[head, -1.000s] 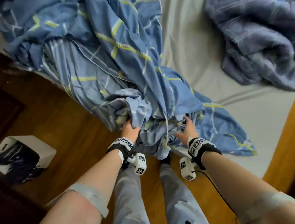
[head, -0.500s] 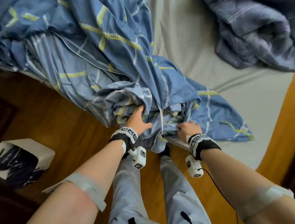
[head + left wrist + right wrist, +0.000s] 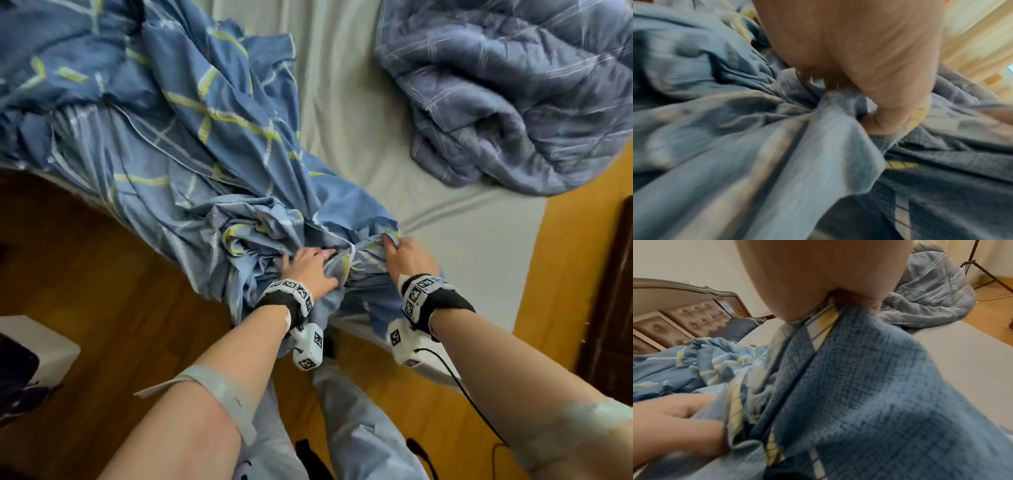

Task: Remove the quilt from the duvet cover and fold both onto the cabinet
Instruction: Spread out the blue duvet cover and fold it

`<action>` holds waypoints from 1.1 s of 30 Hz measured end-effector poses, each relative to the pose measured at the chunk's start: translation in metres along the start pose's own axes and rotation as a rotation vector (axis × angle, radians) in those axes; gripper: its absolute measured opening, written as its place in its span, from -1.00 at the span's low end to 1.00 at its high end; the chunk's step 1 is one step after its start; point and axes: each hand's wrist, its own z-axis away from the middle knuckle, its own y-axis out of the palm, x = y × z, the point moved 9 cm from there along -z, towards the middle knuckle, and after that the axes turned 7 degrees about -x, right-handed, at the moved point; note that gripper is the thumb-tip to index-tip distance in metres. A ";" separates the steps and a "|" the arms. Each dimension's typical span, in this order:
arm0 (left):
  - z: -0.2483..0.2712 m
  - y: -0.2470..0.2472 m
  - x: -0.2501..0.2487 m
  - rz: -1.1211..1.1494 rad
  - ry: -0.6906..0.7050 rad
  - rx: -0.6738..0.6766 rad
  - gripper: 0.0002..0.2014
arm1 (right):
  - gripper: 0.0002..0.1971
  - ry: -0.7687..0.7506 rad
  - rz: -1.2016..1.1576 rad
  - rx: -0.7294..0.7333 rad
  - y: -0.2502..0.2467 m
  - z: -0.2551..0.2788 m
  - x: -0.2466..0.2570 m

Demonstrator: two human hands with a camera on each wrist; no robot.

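Your left hand point(image 3: 310, 270) and right hand point(image 3: 407, 255) each hold a bunched fold of the duvet cover point(image 3: 191, 144) in a closed grip at the bed's point(image 3: 462, 240) near edge. The cover's length runs away up-left; the quilt point(image 3: 513, 92) lies heaped at the bed's far right.

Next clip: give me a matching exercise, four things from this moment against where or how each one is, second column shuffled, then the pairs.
Things:
1. duvet cover
2. quilt
3. left hand
4. right hand

States:
A. heaped alone at the bed's far right
B. pinching a corner of cloth nearest the bare sheet
C. gripping the bunched middle folds
D. blue with yellow lines, draped over the bed's left edge

Pairs: 1-D, 2-A, 3-C, 4-B
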 end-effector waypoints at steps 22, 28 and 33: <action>-0.021 -0.003 0.057 1.025 -0.344 -0.257 -0.71 | -0.50 0.168 -0.141 -0.022 0.031 -0.004 -0.052; -0.042 0.006 0.030 0.547 -0.106 -0.074 -0.16 | -0.05 -0.558 -0.062 -0.099 0.043 0.013 0.053; -0.047 0.012 0.054 0.619 -0.164 -0.047 -0.06 | -0.08 -0.756 0.359 0.209 0.143 0.022 0.080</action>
